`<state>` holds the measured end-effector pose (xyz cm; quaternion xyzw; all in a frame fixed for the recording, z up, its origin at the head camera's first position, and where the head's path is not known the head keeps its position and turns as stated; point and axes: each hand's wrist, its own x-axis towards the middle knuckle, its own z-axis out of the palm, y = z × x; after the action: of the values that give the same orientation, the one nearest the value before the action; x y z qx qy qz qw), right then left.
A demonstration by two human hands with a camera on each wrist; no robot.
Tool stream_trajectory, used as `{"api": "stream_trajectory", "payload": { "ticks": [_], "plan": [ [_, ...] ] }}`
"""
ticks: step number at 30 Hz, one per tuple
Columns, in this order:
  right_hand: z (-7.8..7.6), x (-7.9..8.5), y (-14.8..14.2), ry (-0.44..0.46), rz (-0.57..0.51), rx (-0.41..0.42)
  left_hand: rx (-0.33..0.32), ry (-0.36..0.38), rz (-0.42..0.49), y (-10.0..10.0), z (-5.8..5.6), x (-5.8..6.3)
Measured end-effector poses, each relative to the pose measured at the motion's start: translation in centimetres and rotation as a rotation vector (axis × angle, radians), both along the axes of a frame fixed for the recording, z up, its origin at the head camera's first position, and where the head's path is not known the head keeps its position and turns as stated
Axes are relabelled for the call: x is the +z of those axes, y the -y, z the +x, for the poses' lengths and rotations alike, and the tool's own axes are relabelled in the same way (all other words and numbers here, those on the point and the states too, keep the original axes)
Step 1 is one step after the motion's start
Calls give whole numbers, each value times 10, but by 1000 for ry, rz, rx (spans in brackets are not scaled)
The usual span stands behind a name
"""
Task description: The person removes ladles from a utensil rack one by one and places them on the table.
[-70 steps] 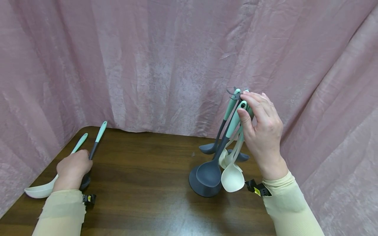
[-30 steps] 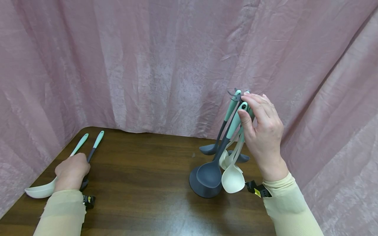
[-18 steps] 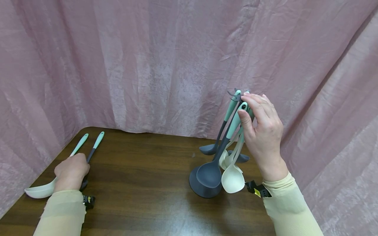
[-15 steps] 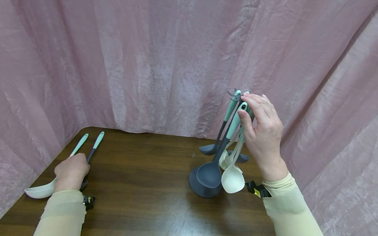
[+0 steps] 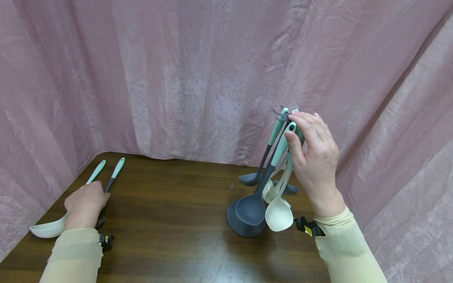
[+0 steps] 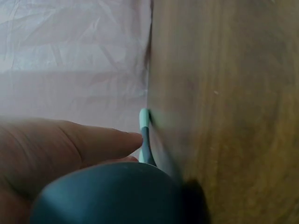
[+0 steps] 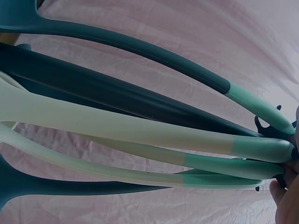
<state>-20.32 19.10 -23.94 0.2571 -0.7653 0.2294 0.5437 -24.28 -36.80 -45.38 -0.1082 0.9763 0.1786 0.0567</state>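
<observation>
At the table's left side, my left hand [image 5: 85, 204] lies over a grey utensil with a mint handle [image 5: 118, 168]; its head is mostly hidden in the head view. In the left wrist view, one straight finger [image 6: 93, 141] touches the grey shaft [image 6: 146, 147], and a dark rounded head [image 6: 112, 196] fills the foreground. A cream ladle [image 5: 47, 228] lies left of that hand. My right hand [image 5: 315, 153] grips the top of a dark utensil stand [image 5: 244, 230], thumb beside a hanging grey ladle [image 5: 250, 208]. A cream spoon [image 5: 279, 214] hangs next to it.
Several more mint-handled utensils hang on the stand, among them a grey one [image 5: 249, 179] behind. The stand's hooks [image 5: 277, 113] stick out at the top. Pink curtains [image 5: 198, 78] enclose the brown wooden table [image 5: 170, 220] behind and at the sides.
Earlier the grey utensil under my left hand slid slightly toward me, then stopped. Just now the left thumb has moved outward a little. My right hand stays at the stand.
</observation>
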Motion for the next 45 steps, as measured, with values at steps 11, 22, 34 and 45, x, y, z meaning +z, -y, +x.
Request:
{"api": "stream_trajectory", "payload": {
  "ticks": [11,22,34,45],
  "plan": [
    [-1,1,1,5,6,5,0,-149,-4,-6,3,15],
    [-1,4,-3,31,51,13,-51,-223,-17,-21,6,27],
    [1,6,-10,73,38,32,-76,-340,-33,-46,12,41],
    [-4,7,-27,125,-30,100,-111,-436,-15,-78,23,57]
  ]
}}
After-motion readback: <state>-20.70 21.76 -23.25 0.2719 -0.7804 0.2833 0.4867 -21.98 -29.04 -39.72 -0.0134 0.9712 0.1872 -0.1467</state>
